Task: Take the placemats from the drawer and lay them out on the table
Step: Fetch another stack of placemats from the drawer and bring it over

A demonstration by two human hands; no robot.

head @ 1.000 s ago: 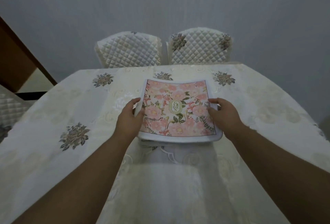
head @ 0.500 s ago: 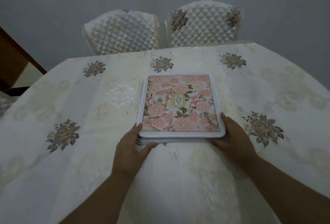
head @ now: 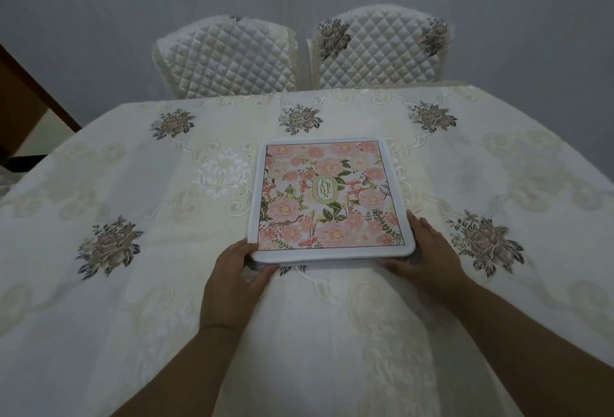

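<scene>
Nearest, two bare forearms reach in from 6 o'clock; the left hand [head: 232, 278] grips the near left corner of a stack of placemats [head: 327, 199], thumb along the near edge, fingers curled at the side; the right hand [head: 423, 255] holds the near right corner, fingers straight along the side edge and thumb tucked against the lower mats; the stack lies flat at the middle of the bench [head: 99, 317], which wears a cream embroidered tablecloth [head: 498, 283] with grey-brown rose motifs; the top mat is white-bordered with pink flowers and a central oval label reading "GARDEN"; beyond, at 12 o'clock, two quilted chair backs [head: 229, 57] stand side by side against a grey wall [head: 99, 1].
</scene>
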